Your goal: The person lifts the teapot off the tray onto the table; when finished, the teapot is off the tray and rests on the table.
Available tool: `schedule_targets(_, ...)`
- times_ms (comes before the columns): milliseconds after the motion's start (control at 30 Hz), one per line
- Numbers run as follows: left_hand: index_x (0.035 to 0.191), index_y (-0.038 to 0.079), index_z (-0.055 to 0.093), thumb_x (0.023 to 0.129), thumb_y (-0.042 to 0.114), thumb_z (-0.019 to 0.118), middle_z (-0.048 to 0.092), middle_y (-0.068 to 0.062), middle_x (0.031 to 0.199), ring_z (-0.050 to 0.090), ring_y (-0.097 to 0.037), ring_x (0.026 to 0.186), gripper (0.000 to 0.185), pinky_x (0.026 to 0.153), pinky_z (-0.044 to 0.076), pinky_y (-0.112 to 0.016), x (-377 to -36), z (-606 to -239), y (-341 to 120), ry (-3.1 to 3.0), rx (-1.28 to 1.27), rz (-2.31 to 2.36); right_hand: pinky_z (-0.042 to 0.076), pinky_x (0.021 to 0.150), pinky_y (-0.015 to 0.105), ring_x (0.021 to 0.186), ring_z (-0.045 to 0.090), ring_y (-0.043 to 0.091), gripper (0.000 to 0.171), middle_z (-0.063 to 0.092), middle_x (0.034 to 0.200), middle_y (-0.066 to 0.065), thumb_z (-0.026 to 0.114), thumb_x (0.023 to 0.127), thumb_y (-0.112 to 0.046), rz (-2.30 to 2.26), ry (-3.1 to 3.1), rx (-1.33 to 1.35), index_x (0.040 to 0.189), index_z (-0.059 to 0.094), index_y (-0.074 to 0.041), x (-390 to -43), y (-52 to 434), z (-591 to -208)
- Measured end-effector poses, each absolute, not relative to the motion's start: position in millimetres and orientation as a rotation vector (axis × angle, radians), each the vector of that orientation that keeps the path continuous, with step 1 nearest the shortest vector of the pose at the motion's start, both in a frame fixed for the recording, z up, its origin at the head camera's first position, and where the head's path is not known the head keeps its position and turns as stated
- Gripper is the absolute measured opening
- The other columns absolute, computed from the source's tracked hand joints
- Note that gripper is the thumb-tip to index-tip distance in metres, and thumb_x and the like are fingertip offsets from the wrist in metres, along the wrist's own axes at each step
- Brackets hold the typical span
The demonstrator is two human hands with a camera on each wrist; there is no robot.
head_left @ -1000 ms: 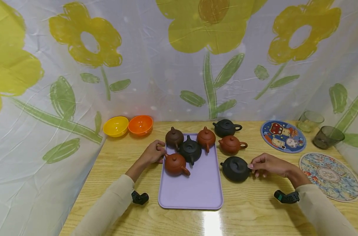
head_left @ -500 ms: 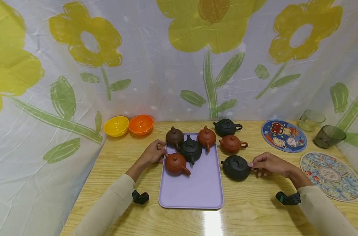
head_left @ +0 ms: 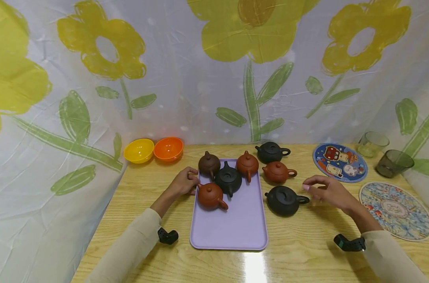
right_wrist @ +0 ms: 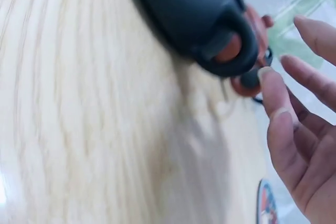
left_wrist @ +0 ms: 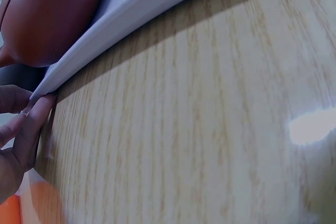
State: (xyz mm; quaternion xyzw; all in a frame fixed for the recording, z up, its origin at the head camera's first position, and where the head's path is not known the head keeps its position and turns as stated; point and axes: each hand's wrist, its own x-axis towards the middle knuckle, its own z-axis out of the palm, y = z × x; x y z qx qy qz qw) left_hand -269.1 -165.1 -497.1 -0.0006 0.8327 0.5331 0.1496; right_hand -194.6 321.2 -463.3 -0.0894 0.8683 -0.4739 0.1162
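Observation:
My left hand [head_left: 184,182] pinches the left rim of a lilac tray [head_left: 232,232]; the left wrist view shows fingers [left_wrist: 35,129] above and below that rim. On the tray stand a red-brown teapot [head_left: 210,197], a black teapot [head_left: 227,181], a dark brown teapot [head_left: 208,165] and another red-brown teapot [head_left: 247,163]. A wide black teapot [head_left: 282,201] sits on the table just right of the tray, handle to the right. Beside that handle my right hand [head_left: 330,193] hovers, fingers loosely bent and holding nothing; the right wrist view shows a gap from the handle [right_wrist: 236,51].
Behind the wide black teapot are a red-brown teapot [head_left: 277,173] and a black teapot [head_left: 271,152]. Yellow [head_left: 139,151] and orange [head_left: 168,149] bowls stand back left. Two round mats, blue [head_left: 339,163] and patterned [head_left: 394,212], and two glasses [head_left: 394,164] occupy the right side.
My right hand has let go of the wide black teapot's handle and moved a little right and back from it. The left hand and the tray stay put.

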Motion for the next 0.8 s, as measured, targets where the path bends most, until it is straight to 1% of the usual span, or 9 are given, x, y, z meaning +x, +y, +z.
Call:
schedule_targets(67,0.129,-0.003,0.047,0.097,0.000,0.057,0.066,-0.017,0.099,0.061,-0.012,0.059,0.034,0.056,0.060,-0.029,-269,-497,-165,2.394,-0.001,1.527,0.056,0.060,0.037,0.073,0.067,0.031,0.039,0.063,0.114,0.009,0.061,0.101,-0.032,-1.415,2.578,-0.278,0.124,0.063,-0.001,-192,318,-459)
schedule_targets(200,0.130,-0.002,0.048,0.097,0.001,0.058,0.066,-0.018,0.101,0.062,-0.012,0.062,0.035,0.057,0.061,-0.029,-269,-497,-164,2.395,-0.009,1.521,0.054,0.059,0.038,0.071,0.065,0.032,0.032,0.065,0.105,0.003,0.060,0.102,-0.027,-1.496,2.578,-0.343,0.122,0.063,-0.003,-186,305,-448)
schedule_targets(300,0.130,-0.002,0.048,0.097,0.001,0.058,0.066,-0.018,0.101,0.062,-0.012,0.062,0.035,0.057,0.061,-0.030,-269,-496,-163,2.401,-0.007,1.514,0.054,0.059,0.036,0.069,0.064,0.030,0.028,0.064,0.102,0.004,0.060,0.101,-0.023,-1.551,2.528,-0.387,0.121,0.063,-0.002,-180,287,-441)
schedule_targets(367,0.130,-0.002,0.048,0.097,0.001,0.057,0.066,-0.018,0.102,0.062,-0.012,0.062,0.035,0.057,0.061,-0.030,-269,-496,-163,2.405,-0.002,1.507,0.055,0.059,0.035,0.067,0.064,0.027,0.029,0.064,0.101,0.008,0.061,0.101,-0.021,-1.578,2.480,-0.409,0.120,0.063,0.000,-176,273,-437)
schedule_targets(433,0.131,-0.002,0.048,0.097,0.001,0.057,0.066,-0.019,0.103,0.062,-0.012,0.062,0.035,0.057,0.061,-0.030,-269,-496,-163,2.405,0.002,1.503,0.056,0.058,0.035,0.066,0.064,0.025,0.030,0.064,0.099,0.014,0.062,0.100,-0.021,-1.587,2.426,-0.421,0.119,0.063,0.002,-172,258,-435)
schedule_targets(533,0.131,-0.003,0.048,0.097,0.002,0.057,0.066,-0.021,0.106,0.062,-0.013,0.062,0.035,0.057,0.061,-0.030,-269,-495,-164,2.402,0.007,1.495,0.055,0.056,0.036,0.065,0.064,0.025,0.030,0.063,0.092,0.022,0.063,0.099,-0.021,-1.573,2.355,-0.460,0.118,0.063,0.003,-167,234,-435)
schedule_targets(600,0.131,-0.003,0.048,0.097,0.001,0.057,0.066,-0.022,0.107,0.062,-0.013,0.062,0.035,0.057,0.061,-0.030,-270,-495,-165,2.398,0.008,1.497,0.054,0.053,0.036,0.062,0.061,0.026,0.030,0.062,0.087,0.026,0.064,0.099,-0.021,-1.568,2.301,-0.492,0.116,0.064,0.003,-164,218,-437)
schedule_targets(667,0.131,-0.003,0.048,0.097,0.001,0.057,0.066,-0.022,0.107,0.062,-0.013,0.062,0.035,0.058,0.061,-0.030,-270,-496,-166,2.398,0.007,1.498,0.053,0.052,0.036,0.060,0.060,0.025,0.030,0.062,0.084,0.025,0.065,0.098,-0.022,-1.566,2.258,-0.513,0.114,0.065,0.003,-162,201,-441)
schedule_targets(800,0.131,-0.003,0.048,0.097,0.001,0.057,0.065,-0.021,0.106,0.062,-0.014,0.064,0.035,0.059,0.062,-0.031,-270,-496,-166,2.401,0.010,1.496,0.053,0.051,0.033,0.059,0.061,0.020,0.028,0.065,0.091,0.015,0.068,0.096,-0.023,-1.556,2.202,-0.505,0.109,0.067,0.001,-161,171,-453)
